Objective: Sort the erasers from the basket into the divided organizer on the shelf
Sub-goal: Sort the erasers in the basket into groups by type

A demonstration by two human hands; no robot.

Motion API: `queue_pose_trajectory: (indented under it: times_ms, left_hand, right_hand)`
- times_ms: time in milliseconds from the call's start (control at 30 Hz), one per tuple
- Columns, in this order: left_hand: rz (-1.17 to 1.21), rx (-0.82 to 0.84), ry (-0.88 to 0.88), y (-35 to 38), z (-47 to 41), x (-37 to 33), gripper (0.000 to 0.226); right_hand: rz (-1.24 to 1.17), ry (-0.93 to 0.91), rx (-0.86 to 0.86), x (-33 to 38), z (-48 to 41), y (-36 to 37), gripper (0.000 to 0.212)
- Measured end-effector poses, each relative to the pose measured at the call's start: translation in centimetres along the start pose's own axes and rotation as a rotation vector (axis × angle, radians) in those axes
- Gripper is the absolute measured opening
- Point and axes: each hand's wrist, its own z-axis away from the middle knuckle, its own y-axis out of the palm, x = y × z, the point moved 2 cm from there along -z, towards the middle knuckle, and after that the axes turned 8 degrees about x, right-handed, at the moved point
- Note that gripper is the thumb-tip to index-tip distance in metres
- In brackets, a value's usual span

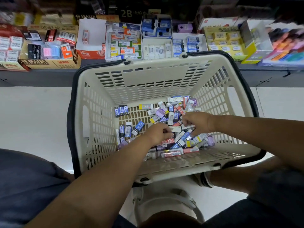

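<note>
1. Cream slotted plastic with black handles [70,112]: the basket [92,116] sits on a pale floor, with the shelf [41,78] at 12 o'clock from it.
2. Legible writing: a brown carton [33,62] at 10 o'clock reads "4B ERASER", the orange box [89,54] beside it "2B", and a dark box [126,14] at the back "2B". The print on the eraser sleeves is too blurred to read.
3. The erasers [172,116] lie loose on the basket floor, heaped from 12 round to 5 o'clock, in blue, white, yellow, lilac and red sleeves. A few blue ones lie apart at 9 and 10 o'clock.
4. The left hand [158,134] is at the centre of the floor, fingers curled down onto the heap. The right hand [195,122] is just beside it at 3 o'clock, fingers also bent into the heap. Both touch erasers, but blur hides whether either grips one, so I cannot tell.
5. The organizer [142,48], white and divided, stands on the shelf at 12 o'clock with rows of green, orange, white and blue erasers. It is well apart from both hands, with the basket's far wall between.
6. A white shoe [166,199] shows at 6 o'clock.
</note>
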Motion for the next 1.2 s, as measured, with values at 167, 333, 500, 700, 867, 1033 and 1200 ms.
queue_pose_trajectory:
  times_ms: [167, 333, 500, 700, 867, 1033, 1200]
  left_hand:
    - [-0.064, 0.04, -0.019, 0.7, -0.6, -0.4, 0.027]
    - [-0.102, 0.045, -0.034, 1.2, -0.8, -0.6, 0.034]
    - [-0.03, 0.054, -0.054, 1.6, -0.8, -0.5, 0.04]
    - [-0.066, 0.054, -0.049, 2.7, -1.3, -0.7, 0.051]
    - [0.166, -0.19, -0.026, 0.4, 0.2, -0.5, 0.032]
    - [0.413, -0.591, -0.171, -5.1, 0.2, 3.8, 0.018]
    - [0.424, -0.742, -0.31, -7.5, 0.6, 8.0, 0.012]
  right_hand:
    - [-0.013, 0.062, -0.014, -0.4, 1.2, 0.9, 0.039]
    - [0.102, 0.08, 0.014, 0.5, 1.0, 1.4, 0.043]
    - [0.01, 0.145, 0.074, 0.6, 0.7, 1.7, 0.042]
    - [-0.314, 0.155, 0.103, 0.3, 1.5, -0.6, 0.028]
    - [-0.62, 0.163, -0.045, 0.7, 1.0, -3.5, 0.021]
    - [-1.299, 0.108, -0.25, 6.1, -3.9, -2.8, 0.015]
    - [-1.376, 0.174, -0.392, 12.1, -10.4, -0.9, 0.011]
